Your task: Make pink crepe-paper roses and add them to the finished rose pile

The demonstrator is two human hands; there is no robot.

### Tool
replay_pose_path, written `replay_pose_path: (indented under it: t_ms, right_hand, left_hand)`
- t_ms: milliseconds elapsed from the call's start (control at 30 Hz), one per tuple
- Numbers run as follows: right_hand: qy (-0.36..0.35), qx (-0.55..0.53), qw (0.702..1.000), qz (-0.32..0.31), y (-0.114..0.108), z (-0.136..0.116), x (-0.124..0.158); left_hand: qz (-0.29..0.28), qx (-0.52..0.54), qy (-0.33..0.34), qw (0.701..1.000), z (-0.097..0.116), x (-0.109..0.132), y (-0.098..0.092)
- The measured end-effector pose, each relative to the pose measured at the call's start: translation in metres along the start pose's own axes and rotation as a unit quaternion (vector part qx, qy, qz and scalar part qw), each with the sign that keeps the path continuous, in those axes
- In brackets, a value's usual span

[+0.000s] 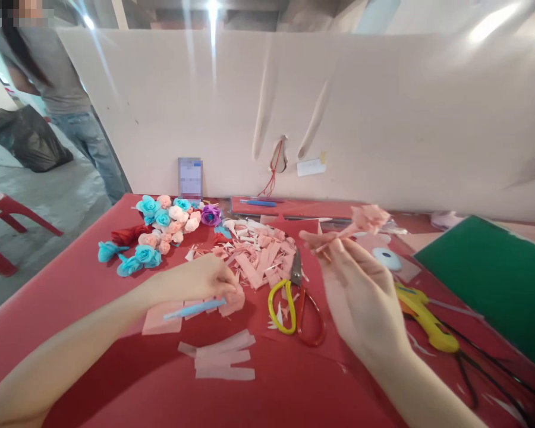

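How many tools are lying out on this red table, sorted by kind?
Scissors: 1
Yellow glue gun: 1
Blue sticks: 2, one at the left hand, one by the back board
Tape roll: 1
Total: 5

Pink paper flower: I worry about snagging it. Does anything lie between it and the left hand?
Down on the table, yes: the scissors and a heap of pink scraps lie between the left hand and the pink paper flower. The right hand holds it raised; in the air nothing visible intervenes.
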State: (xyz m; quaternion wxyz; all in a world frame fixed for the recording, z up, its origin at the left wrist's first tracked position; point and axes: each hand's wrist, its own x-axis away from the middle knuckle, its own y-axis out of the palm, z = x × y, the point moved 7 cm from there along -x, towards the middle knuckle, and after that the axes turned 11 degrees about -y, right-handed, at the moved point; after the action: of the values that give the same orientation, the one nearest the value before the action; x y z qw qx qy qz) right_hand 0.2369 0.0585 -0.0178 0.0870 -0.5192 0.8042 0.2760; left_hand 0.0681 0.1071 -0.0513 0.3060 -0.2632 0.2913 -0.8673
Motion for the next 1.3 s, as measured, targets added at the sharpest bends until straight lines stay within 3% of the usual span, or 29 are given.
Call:
replay_pose_path:
  t_ms: [67,167,333,400,533,700,833,933,1033,1100,1200,1300]
  right_hand:
    - [0.0,0.006,1.0,-0.009,0.0,-0.002,-0.002]
    - [0.059,-0.013,0.995,-0.073,0.011,0.003,0.007]
    - [0.178,-0.062,0.949,-0.254,0.044,0.011,0.042]
    - [0.203,-0.078,0.93,-0.297,0.052,0.012,0.053]
    - [0.24,-0.13,0.908,-0.319,0.059,0.015,0.066]
    - [0.29,-0.202,0.873,-0.335,0.069,0.021,0.079]
    - [0.298,-0.232,0.867,-0.324,0.073,0.024,0.082]
    - [0.263,-0.195,0.883,-0.335,0.07,0.023,0.08]
    - [0.188,-0.059,0.924,-0.327,0.06,0.021,0.072]
    - [0.084,0.074,0.946,-0.304,0.054,0.012,0.062]
    - [-0.089,0.226,0.933,-0.264,0.052,-0.006,0.053]
    - [-0.147,0.263,0.919,-0.256,0.051,-0.012,0.054]
  left_hand:
    - [0.032,-0.029,-0.016,0.999,-0.013,-0.008,-0.006]
    - [0.106,-0.044,-0.029,0.993,-0.024,-0.016,-0.015]
    - [0.148,0.031,0.025,0.988,-0.005,-0.01,-0.023]
    - [0.116,0.085,0.066,0.987,0.011,-0.002,-0.02]
    - [0.015,0.191,0.141,0.971,0.034,0.012,-0.005]
    - [-0.133,0.421,0.178,0.879,0.034,0.018,0.016]
    - [-0.144,0.489,0.133,0.85,0.03,0.016,0.024]
    - [-0.117,0.539,0.1,0.828,0.033,0.019,0.023]
    - [-0.044,0.518,0.097,0.849,0.037,0.023,0.017]
    - [0.031,0.484,0.089,0.87,0.037,0.026,0.011]
    - [0.149,0.437,0.061,0.885,0.033,0.03,0.002]
    - [0.188,0.414,0.045,0.889,0.031,0.03,0.0]
